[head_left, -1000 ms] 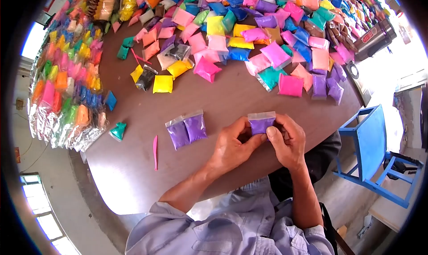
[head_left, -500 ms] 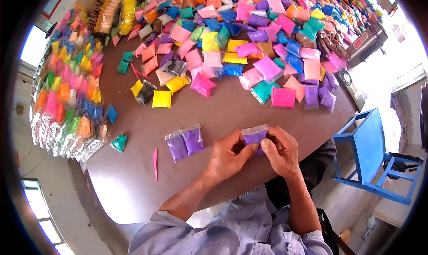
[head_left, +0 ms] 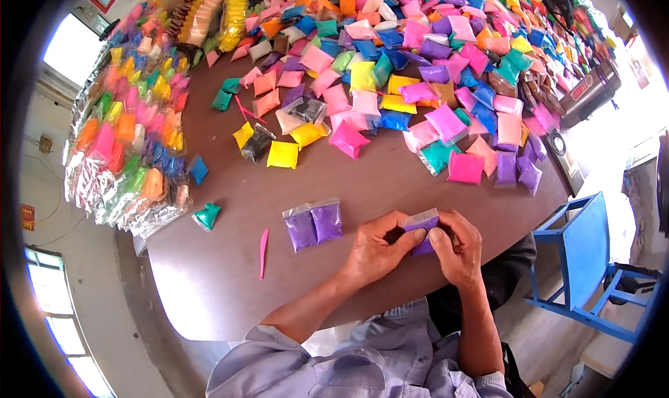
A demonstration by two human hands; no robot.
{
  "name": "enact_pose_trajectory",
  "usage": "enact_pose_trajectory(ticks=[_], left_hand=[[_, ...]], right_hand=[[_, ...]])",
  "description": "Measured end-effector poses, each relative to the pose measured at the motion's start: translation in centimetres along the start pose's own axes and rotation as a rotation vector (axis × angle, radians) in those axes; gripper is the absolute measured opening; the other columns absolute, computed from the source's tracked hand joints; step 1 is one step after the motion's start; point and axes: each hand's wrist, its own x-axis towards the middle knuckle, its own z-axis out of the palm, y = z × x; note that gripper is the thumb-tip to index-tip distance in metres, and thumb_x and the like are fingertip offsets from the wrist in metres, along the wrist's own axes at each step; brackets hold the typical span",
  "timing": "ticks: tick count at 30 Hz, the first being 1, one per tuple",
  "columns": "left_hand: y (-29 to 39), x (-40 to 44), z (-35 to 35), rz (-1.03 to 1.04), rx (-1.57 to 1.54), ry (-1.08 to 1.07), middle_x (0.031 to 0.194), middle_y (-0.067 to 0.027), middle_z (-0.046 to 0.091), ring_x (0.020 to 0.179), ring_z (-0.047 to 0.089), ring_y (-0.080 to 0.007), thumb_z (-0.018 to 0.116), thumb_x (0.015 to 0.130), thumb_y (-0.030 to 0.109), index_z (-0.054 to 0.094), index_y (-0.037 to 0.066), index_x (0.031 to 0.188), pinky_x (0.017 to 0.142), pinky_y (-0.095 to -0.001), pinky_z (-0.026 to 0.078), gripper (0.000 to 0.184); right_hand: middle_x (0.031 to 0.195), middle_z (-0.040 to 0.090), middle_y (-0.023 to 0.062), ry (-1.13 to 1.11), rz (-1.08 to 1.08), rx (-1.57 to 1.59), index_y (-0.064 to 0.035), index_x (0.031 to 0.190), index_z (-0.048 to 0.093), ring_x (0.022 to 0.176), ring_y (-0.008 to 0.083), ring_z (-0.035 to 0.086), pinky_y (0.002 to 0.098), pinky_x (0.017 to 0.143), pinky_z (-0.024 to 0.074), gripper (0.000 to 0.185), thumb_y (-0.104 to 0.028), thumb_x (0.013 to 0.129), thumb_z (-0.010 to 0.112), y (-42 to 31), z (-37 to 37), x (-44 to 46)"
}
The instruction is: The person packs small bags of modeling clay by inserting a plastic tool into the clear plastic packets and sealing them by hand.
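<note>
Near the table's front edge, my left hand [head_left: 380, 245] and my right hand [head_left: 456, 249] both grip one small purple packet [head_left: 422, 222]. Its clear top strip points away from me, and my thumbs press on its face, covering part of it. To the left of my hands, two more purple packets [head_left: 313, 225] lie side by side on the table, their clear strips at the far end. Further left is a thin pink plastic knife-shaped tool [head_left: 263, 254]. A teal packet [head_left: 207, 217] lies beyond it, near the table's left side.
Across the far side of the brown table [head_left: 237, 286] spreads a heap of coloured packets [head_left: 390, 71]. Clear bags of colourful pieces [head_left: 125, 140] are stacked along the left edge. A blue stool [head_left: 582, 252] stands on the floor at right.
The whole view has shifted, so the table and packets appear further right. My hands still hold the purple packet, which now looks slightly more tilted.
</note>
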Motion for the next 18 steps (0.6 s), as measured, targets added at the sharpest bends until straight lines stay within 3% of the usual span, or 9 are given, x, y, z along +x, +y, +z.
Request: enact_pose_trajectory(ticks=[9, 18], left_hand=[[1.1, 0.1, 0.5, -0.023, -0.051, 0.009, 0.093, 0.0029, 0.068, 0.088, 0.06, -0.0045, 0.074, 0.098, 0.011, 0.071, 0.002, 0.109, 0.077, -0.0238, 0.052, 0.014], [0.8, 0.1, 0.1, 0.007, 0.167, 0.036, 0.086, 0.0024, 0.068, 0.081, 0.058, -0.0037, 0.075, 0.098, 0.013, 0.071, 0.002, 0.108, 0.07, -0.0237, 0.051, 0.016]], right_hand=[[0.086, 0.064, 0.0088, 0.019, -0.011, -0.042, 0.0038, 0.103, 0.069, 0.076, 0.0179, 0.061, 0.0288, 0.069, 0.048, 0.014, 0.007, 0.09, 0.065, 0.8, -0.2, -0.4], [0.081, 0.062, 0.008, 0.06, 0.051, 0.03, 0.0029, 0.1, 0.069, 0.072, 0.0179, 0.06, 0.0292, 0.067, 0.0473, 0.009, 0.001, 0.091, 0.069, 0.7, 0.3, -0.4]])
